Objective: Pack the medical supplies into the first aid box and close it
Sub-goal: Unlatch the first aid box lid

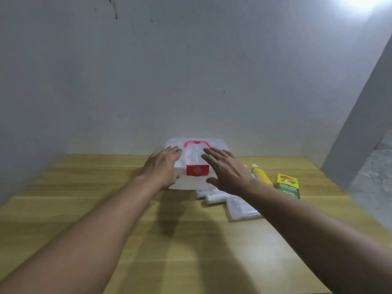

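**Box steadied for opening**

Box is set at the table's far edge, lid seemingly shut. Its left end is cupped by the left hand; the right hand is spread wide, empty, probably for the latch. Supplies are left unpacked at right.

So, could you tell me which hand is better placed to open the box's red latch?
Probably the right hand: open and free beside the latch, while the left hand steadies the box.

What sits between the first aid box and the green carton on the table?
In the head view, a yellow bottle with a white cap lies between the first aid box and the green carton; the right hand hides part of that stretch.
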`<move>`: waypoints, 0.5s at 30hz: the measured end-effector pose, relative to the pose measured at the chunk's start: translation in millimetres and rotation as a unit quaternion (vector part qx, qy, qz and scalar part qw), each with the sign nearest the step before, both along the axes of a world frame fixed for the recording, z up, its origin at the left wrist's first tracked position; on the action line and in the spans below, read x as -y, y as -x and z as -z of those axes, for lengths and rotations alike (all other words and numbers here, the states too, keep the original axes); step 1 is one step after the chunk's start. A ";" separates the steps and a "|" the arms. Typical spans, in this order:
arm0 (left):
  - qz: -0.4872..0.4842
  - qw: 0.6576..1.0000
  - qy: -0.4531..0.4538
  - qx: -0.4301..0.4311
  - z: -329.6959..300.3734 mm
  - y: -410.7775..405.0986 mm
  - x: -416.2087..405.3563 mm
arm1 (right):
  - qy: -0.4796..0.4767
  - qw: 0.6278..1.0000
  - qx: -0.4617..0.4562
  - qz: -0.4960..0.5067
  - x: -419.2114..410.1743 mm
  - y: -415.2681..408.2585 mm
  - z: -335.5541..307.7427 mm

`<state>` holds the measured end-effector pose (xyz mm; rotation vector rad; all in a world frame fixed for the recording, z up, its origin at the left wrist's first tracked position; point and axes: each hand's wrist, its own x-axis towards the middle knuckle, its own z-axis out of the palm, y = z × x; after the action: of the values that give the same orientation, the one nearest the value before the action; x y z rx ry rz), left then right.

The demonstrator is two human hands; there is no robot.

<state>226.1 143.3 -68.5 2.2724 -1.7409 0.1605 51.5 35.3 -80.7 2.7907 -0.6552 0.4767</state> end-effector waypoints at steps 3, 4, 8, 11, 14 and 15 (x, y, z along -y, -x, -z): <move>0.000 0.999 0.042 -0.002 9.8 -0.5 1.5 | 0.043 0.999 0.004 -0.015 2.1 -3.4 9.9; -0.002 0.999 0.054 -0.004 12.3 -0.7 2.3 | 0.061 0.998 0.009 -0.017 3.4 -4.2 12.8; -0.003 0.997 0.076 -0.012 15.3 -2.9 4.8 | 0.123 0.992 0.036 -0.024 9.4 -10.4 22.4; -0.004 0.997 0.079 -0.015 16.0 -2.5 6.0 | 0.158 0.986 0.038 -0.031 15.4 -13.4 30.9; -0.008 0.996 0.085 -0.014 17.7 -2.3 7.5 | 0.168 0.984 0.045 -0.044 21.2 -12.5 33.5; -0.008 0.996 0.086 -0.015 17.9 -2.5 8.0 | 0.169 0.983 0.048 -0.052 23.3 -11.9 33.7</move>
<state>228.6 135.3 -86.3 2.1548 -1.6278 0.2682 63.4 12.0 -114.3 2.5000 -0.4032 0.6777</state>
